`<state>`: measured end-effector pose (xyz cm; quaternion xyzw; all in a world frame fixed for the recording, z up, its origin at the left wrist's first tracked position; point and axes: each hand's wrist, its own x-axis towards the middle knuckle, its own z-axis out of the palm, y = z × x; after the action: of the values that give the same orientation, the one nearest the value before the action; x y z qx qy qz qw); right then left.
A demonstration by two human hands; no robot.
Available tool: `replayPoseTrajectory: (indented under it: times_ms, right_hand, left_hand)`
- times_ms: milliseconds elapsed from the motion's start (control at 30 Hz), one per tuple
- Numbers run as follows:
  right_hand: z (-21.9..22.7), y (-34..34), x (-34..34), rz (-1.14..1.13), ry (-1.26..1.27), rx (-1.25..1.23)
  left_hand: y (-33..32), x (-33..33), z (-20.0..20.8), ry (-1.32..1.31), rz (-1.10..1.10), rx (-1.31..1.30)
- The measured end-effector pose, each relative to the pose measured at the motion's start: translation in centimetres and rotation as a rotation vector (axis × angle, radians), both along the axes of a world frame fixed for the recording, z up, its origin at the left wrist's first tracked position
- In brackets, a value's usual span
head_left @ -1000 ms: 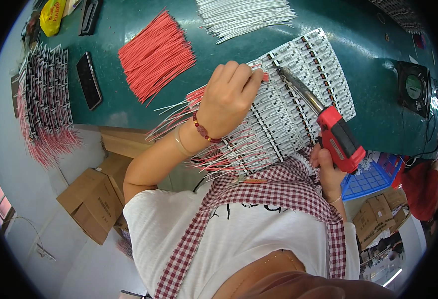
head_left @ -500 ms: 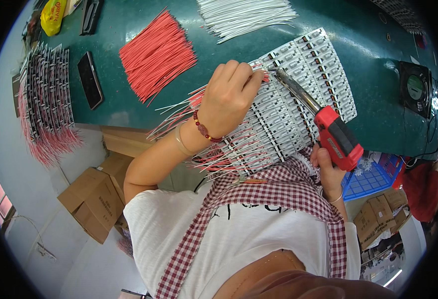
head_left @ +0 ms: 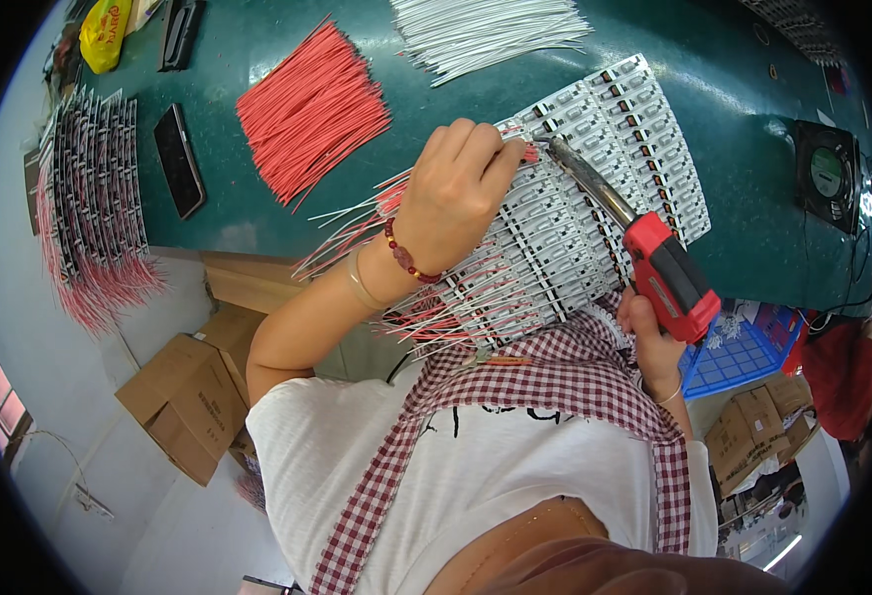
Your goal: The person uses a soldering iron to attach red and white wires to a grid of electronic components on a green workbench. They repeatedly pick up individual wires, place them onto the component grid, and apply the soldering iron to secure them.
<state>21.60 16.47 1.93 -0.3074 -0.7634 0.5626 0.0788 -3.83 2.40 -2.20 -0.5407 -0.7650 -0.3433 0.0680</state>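
Note:
A panel of white circuit boards (head_left: 567,236) rests slanted at the table's near edge and over my apron, with red and white wires (head_left: 436,319) fanning out from its left side. My left hand (head_left: 459,186) is closed in a pinch at the panel's upper left corner. A bit of red wire (head_left: 529,154) shows at its fingertips. In my right hand (head_left: 651,335) is a red and black soldering iron (head_left: 669,276), gripped by the handle. Its metal tip reaches the panel's upper left edge, just beside my left fingertips. Whether the tip touches a joint is too small to tell.
Bundles of red wires (head_left: 314,111) and white wires (head_left: 491,32) lie farther back on the green table (head_left: 223,223). At left are a phone (head_left: 179,161) and wired boards (head_left: 94,188) hanging over the edge. A round-faced black device (head_left: 826,177) and a blue basket (head_left: 729,362) are at right.
The soldering iron's handle has shifted very slightly left, while its tip stays at the panel's corner. My left hand holds almost the same place.

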Motion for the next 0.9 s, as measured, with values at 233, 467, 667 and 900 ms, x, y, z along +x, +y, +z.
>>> replayPoseTrajectory:
  times_ms: [233, 467, 667, 900]
  right_hand:
    - [-0.4, 0.6, 0.7, 0.003, -0.060, -0.072]
    - [0.5, 0.0, 0.1, -0.038, 0.012, -0.013]
    - [0.3, -0.2, 0.0, -0.062, -0.022, -0.074]
    - [0.0, 0.3, 0.4, 0.038, -0.092, 0.009]
  left_hand:
    - [0.1, 0.1, 0.0, 0.011, 0.014, -0.006]
    - [0.4, 0.4, 0.1, 0.040, 0.021, -0.025]
    - [0.4, 0.4, 0.0, 0.059, 0.020, -0.031]
    - [0.5, 0.5, 0.1, 0.067, 0.019, -0.032]
